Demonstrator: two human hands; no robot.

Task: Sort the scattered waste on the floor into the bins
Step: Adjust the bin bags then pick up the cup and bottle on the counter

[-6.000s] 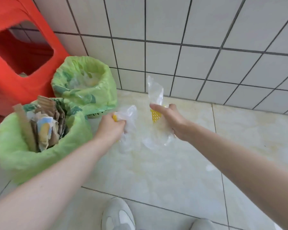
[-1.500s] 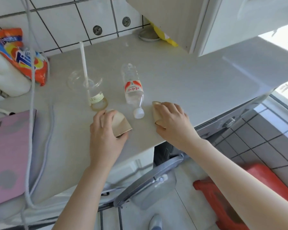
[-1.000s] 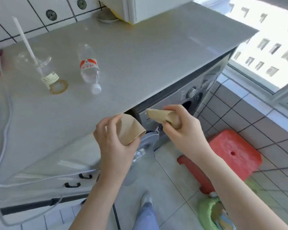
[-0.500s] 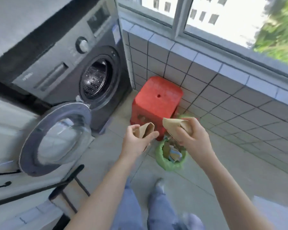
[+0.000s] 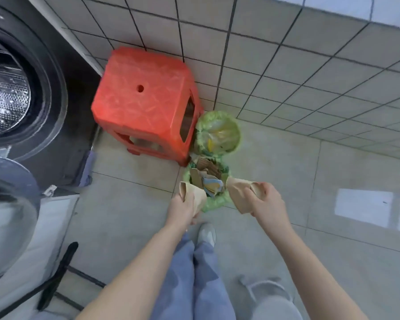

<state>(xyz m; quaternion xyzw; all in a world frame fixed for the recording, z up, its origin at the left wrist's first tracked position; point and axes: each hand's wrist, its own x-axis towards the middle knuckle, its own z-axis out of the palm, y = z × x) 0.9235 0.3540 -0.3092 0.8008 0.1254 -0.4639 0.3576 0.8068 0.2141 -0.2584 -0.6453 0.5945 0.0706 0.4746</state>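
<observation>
Tiled laundry corner, two green-lined bins beside a red stool (image 5: pixel 143 107).

Left hand (image 5: pixel 183 207) grips a flattened cardboard tube (image 5: pixel 192 195), right hand (image 5: pixel 266 202) grips another brown card piece (image 5: pixel 239 192), both above the near bin (image 5: pixel 217 200); that bin already holds cardboard and paper, the far bin (image 5: pixel 234 132) clear plastic; sorting seems late, these pieces not yet dropped.

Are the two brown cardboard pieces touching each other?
Apart. The head view shows the left hand's brown cardboard piece and the right hand's brown cardboard piece separated, with the near green-lined bin visible between them.
</observation>
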